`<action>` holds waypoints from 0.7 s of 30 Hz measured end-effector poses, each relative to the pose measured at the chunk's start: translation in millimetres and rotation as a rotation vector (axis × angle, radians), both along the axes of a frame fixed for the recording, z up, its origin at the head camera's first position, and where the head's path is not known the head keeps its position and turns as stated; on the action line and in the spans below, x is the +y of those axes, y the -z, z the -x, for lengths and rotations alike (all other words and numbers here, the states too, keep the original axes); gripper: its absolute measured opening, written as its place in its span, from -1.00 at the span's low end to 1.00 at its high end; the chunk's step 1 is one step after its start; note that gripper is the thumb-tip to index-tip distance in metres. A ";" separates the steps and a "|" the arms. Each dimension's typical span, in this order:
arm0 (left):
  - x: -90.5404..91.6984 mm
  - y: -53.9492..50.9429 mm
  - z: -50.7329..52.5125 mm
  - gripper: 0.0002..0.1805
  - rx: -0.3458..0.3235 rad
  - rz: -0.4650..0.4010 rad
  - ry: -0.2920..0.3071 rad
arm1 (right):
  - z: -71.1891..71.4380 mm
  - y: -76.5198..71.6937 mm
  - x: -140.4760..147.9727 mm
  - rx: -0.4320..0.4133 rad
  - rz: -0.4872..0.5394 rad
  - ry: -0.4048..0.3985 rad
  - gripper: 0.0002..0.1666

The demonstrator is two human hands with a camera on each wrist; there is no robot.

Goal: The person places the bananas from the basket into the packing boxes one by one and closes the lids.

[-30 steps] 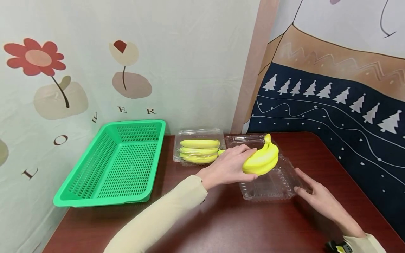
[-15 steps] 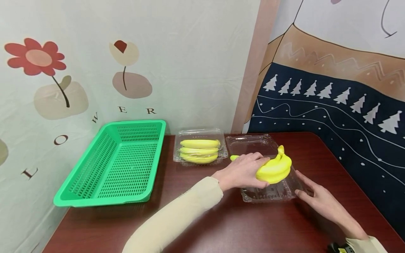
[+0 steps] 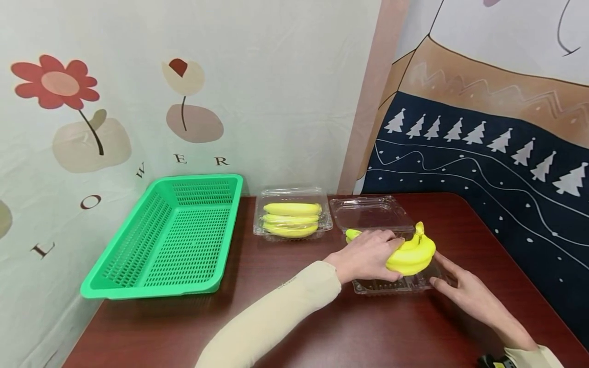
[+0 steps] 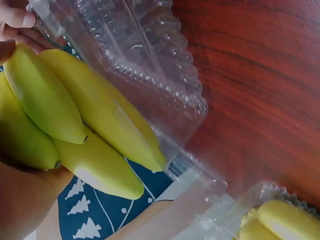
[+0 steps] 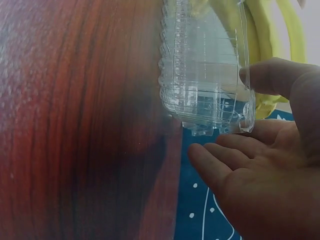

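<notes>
In the head view my left hand (image 3: 370,253) grips a bunch of yellow bananas (image 3: 411,255) from above. It holds them over the base of an open clear plastic clamshell container (image 3: 391,286), whose lid lies back toward the wall. The left wrist view shows several banana tips (image 4: 105,170), greenish in places, beside the container's ridged wall. My right hand (image 3: 469,294) holds the container's right edge. In the right wrist view its thumb (image 5: 272,77) lies on the rim, with the fingers along the outside and partly hidden.
A second clear clamshell (image 3: 292,191), closed over several bananas (image 3: 291,209), stands left of the open one. A green perforated basket (image 3: 232,220) is at the left. Printed cloth hangs behind the dark red wooden table (image 3: 313,322).
My left hand has carried the bananas rightward and down toward the container's base. The right hand stays at the container's right edge.
</notes>
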State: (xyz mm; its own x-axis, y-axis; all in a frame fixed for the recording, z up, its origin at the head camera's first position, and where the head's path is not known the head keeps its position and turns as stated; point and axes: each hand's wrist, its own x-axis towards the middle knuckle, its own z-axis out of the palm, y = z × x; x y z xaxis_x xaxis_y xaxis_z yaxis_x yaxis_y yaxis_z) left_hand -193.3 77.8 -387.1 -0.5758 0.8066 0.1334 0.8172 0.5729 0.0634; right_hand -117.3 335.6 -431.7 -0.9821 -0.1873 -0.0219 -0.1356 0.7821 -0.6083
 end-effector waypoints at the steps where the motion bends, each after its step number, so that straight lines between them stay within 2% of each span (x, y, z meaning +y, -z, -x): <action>1: 1.1 1.2 -0.1 -0.20 0.001 0.004 -0.001 | 0.0 0.0 0.2 0.005 -0.004 -0.001 -0.10; 8: 4.0 10.1 0.6 -0.23 -0.008 0.016 -0.006 | 0.5 0.5 0.0 0.036 -0.024 -0.010 -0.10; 13: 6.5 15.4 1.1 -0.20 0.006 0.049 -0.009 | -0.3 0.4 -0.6 0.037 -0.025 -0.007 -0.08; 21: 8.6 22.4 2.9 -0.22 -0.020 0.080 -0.033 | -0.1 0.3 -1.8 0.019 -0.035 0.000 -0.07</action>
State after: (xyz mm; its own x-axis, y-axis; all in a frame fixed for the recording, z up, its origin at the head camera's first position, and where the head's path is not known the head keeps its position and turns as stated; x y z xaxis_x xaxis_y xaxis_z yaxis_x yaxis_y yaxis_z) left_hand -196.2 86.4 -409.5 -0.6040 0.7949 0.0577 0.7970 0.6031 0.0330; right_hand -117.2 333.8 -432.0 -0.9823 -0.1870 -0.0101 -0.1469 0.8025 -0.5782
